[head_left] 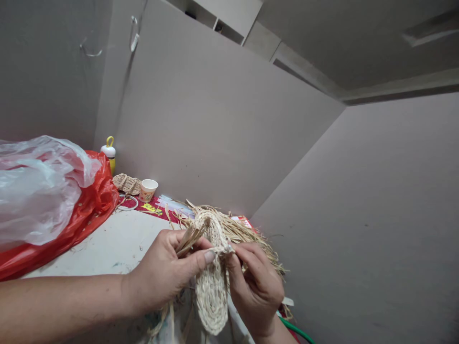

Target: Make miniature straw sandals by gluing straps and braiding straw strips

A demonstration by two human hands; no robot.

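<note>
Straw sole [211,306] pinched by L hand [170,263] & R hand [253,277], print [145,195] on 1 cup [149,191] illegible.

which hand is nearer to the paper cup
Left. The left hand is below the paper cup in the view and slightly to its right; the right hand is farther off to the right, beyond the woven sole-shaped piece.
</note>
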